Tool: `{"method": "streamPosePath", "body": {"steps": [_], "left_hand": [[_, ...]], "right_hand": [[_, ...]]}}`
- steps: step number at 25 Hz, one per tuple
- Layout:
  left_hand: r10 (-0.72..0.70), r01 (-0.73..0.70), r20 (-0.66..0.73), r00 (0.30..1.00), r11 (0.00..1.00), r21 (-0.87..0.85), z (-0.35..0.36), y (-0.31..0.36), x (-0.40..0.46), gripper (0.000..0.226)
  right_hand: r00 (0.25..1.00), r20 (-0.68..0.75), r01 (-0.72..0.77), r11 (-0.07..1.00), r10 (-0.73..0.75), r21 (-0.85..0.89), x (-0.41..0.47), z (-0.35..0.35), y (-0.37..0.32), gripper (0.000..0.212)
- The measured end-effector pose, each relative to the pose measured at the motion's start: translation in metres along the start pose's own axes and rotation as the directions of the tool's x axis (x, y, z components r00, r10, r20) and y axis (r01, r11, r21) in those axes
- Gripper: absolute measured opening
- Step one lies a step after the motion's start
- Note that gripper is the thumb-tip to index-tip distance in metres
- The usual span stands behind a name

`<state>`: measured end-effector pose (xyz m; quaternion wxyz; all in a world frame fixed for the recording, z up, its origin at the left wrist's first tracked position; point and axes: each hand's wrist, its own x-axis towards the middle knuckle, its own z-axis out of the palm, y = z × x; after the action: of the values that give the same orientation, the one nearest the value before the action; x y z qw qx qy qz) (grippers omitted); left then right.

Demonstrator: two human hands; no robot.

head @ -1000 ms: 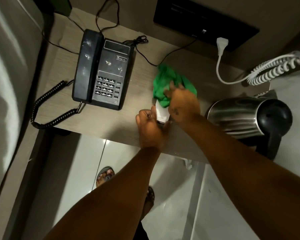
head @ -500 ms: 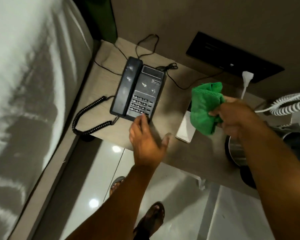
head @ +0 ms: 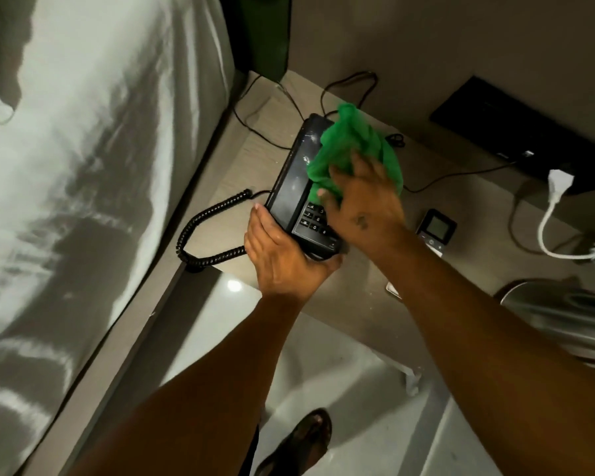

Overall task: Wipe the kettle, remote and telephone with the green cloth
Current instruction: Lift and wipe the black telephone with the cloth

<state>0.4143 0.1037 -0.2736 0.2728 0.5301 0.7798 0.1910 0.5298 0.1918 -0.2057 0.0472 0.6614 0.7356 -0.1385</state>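
The black telephone [head: 294, 187] sits on the wooden bedside shelf [head: 241, 166], its handset on the left side. My right hand [head: 361, 204] presses the bunched green cloth [head: 352, 149] onto the phone's top and keypad. My left hand [head: 282, 259] grips the phone's near edge and holds it steady. The white remote [head: 435, 231] lies on the shelf to the right, partly hidden behind my right forearm. The steel kettle [head: 564, 317] shows at the right edge, cut off by the frame.
A coiled black handset cord [head: 207, 231] loops off the shelf's left front. Thin black cables [head: 344, 87] trail behind the phone. A white plug and coiled cord [head: 557, 187] hang at the right under a black wall panel [head: 516, 132]. The bed [head: 83, 166] fills the left.
My right hand carried the green cloth left from above the remote onto the telephone. My left hand moved from hovering open to gripping the phone's near edge. The camera shifted right and closer.
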Motion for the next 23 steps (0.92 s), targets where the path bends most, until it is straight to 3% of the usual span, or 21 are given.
{"method": "streamPosePath", "body": {"steps": [4,10,14,16,20,23], "left_hand": [[0.025,-0.025,-0.032,0.999,0.999,0.029,0.005,-0.002,0.0,0.149],[0.041,-0.04,-0.085,0.996,0.999,0.021,0.01,-0.004,-0.002,0.145],[0.038,-0.034,-0.087,0.996,0.999,0.042,0.012,-0.005,0.0,0.143],[0.038,-0.035,-0.09,0.995,0.999,0.04,0.014,-0.004,0.0,0.142],[0.041,-0.037,-0.078,0.996,0.998,0.046,0.015,-0.007,0.0,0.139],[0.039,-0.036,-0.068,0.997,0.998,0.042,0.015,-0.009,0.002,0.143]], "right_hand": [[0.982,-0.187,0.009,0.998,0.005,0.07,0.002,0.001,0.009,0.032],[0.982,-0.187,-0.014,0.999,0.005,-0.044,-0.006,0.005,0.005,0.03],[0.964,-0.222,-0.147,0.989,0.149,0.022,0.045,-0.014,0.014,0.026],[0.954,-0.265,-0.131,0.99,0.14,0.051,0.036,-0.01,0.007,0.026],[0.988,-0.146,-0.031,0.997,0.042,0.076,-0.027,0.009,-0.014,0.031],[0.982,-0.165,-0.098,0.995,0.094,-0.018,0.021,0.001,0.006,0.028]]}}
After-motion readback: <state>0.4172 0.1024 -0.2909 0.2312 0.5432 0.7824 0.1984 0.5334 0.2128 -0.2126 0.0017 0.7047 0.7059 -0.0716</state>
